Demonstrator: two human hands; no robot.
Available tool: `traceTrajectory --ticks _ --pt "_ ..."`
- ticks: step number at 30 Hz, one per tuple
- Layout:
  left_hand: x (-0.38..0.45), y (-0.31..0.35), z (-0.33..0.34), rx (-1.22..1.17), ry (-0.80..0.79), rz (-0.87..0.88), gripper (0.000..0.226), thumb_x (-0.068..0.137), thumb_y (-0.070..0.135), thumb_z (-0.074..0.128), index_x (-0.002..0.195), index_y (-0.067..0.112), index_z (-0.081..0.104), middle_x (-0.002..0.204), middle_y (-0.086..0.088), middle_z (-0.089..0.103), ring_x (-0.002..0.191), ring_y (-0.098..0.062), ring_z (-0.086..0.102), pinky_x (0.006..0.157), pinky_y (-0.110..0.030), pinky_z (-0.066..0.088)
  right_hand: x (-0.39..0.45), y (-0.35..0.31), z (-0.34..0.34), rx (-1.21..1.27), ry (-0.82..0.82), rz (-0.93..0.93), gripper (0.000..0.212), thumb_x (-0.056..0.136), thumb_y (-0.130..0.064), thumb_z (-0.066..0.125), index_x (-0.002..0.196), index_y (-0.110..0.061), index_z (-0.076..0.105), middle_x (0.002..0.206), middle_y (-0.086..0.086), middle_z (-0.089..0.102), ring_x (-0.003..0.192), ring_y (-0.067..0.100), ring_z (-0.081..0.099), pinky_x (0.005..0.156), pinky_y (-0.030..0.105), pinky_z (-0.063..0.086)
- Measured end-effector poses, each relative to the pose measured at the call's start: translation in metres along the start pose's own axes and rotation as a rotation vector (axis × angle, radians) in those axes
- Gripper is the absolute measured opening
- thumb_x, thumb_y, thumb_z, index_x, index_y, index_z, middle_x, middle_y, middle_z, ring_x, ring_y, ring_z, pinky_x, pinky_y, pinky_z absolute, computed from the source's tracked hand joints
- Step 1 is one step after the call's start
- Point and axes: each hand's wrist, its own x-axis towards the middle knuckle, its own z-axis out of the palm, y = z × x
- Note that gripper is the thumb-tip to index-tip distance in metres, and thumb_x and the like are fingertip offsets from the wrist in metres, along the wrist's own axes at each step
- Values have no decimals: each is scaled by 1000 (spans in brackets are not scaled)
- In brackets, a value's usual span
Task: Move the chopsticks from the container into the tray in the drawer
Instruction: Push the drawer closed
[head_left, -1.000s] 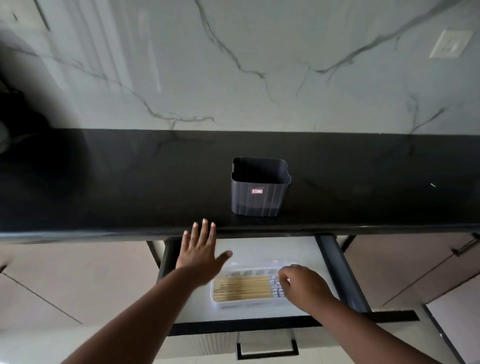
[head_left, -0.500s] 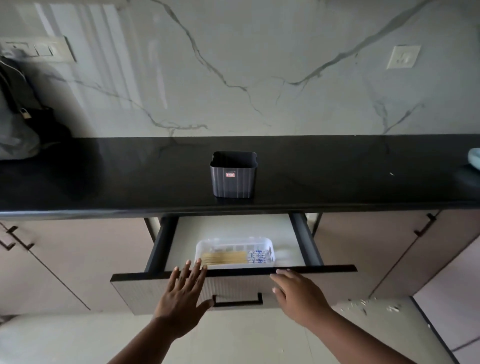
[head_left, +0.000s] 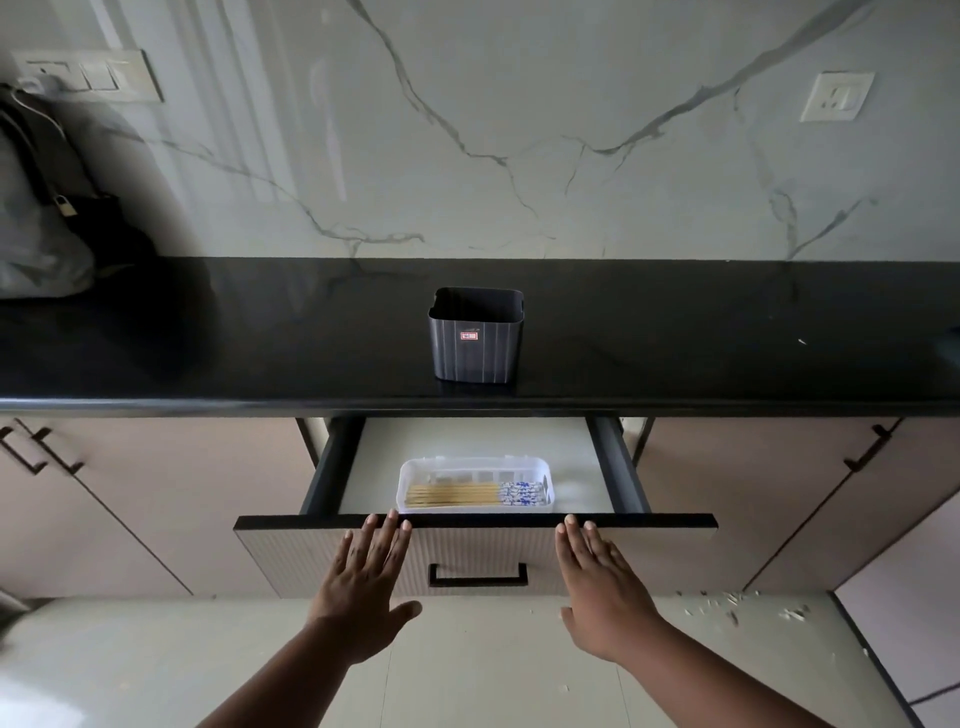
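A dark grey container (head_left: 476, 338) stands upright on the black countertop (head_left: 208, 338), and nothing shows above its rim. Below it the drawer (head_left: 475, 551) is pulled out. Inside lies a clear white tray (head_left: 475, 466) holding several wooden chopsticks (head_left: 457, 493) with blue-patterned ends, laid side by side. My left hand (head_left: 363, 587) and my right hand (head_left: 602, 587) are flat with straight fingers against the drawer's ribbed front, either side of its black handle (head_left: 478, 576). Fingertips reach the drawer's top edge.
Closed cabinet doors (head_left: 130, 504) with black handles flank the drawer. A dark bag (head_left: 47, 223) sits at the counter's far left. Switches (head_left: 88, 78) and a socket (head_left: 836, 96) are on the marble wall. Small debris (head_left: 727, 605) lies on the floor at right.
My view has pulled back from the drawer. Both hands left the tray inside the drawer and now lie flat on the drawer front.
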Motion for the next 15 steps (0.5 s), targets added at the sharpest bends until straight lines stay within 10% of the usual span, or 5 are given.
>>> traceTrajectory --ticks 5,9,12,15 --pt "46 -15 1 -89 0 -11 97 89 68 36 143 19 -28 149 -1 -37 137 -30 -35 100 -35 -36 39 4 -17 -19 -24 36 85 96 -33 44 152 -12 -16 161 7 -21 149 28 -15 120 38 -1" --pt "91 -26 -12 45 45 49 104 69 73 63 149 15 30 157 -14 20 143 -38 15 114 -47 -13 83 11 -32 -16 -37 68 89 96 -36 48 152 -12 -16 161 7 -22 149 28 -15 120 38 -1" --pt "132 -45 -5 155 74 39 98 86 74 34 148 22 -21 153 -10 -34 138 -31 -34 106 -51 -31 116 17 -47 -52 -40 99 90 96 -33 50 151 -13 -20 160 5 -25 148 28 -17 120 40 -3" --pt "169 -59 -19 157 187 82 94 87 71 39 153 17 0 159 -12 -14 144 -30 -24 113 -50 -20 145 15 -69 -56 63 67 75 99 -28 44 155 -14 -3 163 5 -11 150 29 -7 121 39 0"
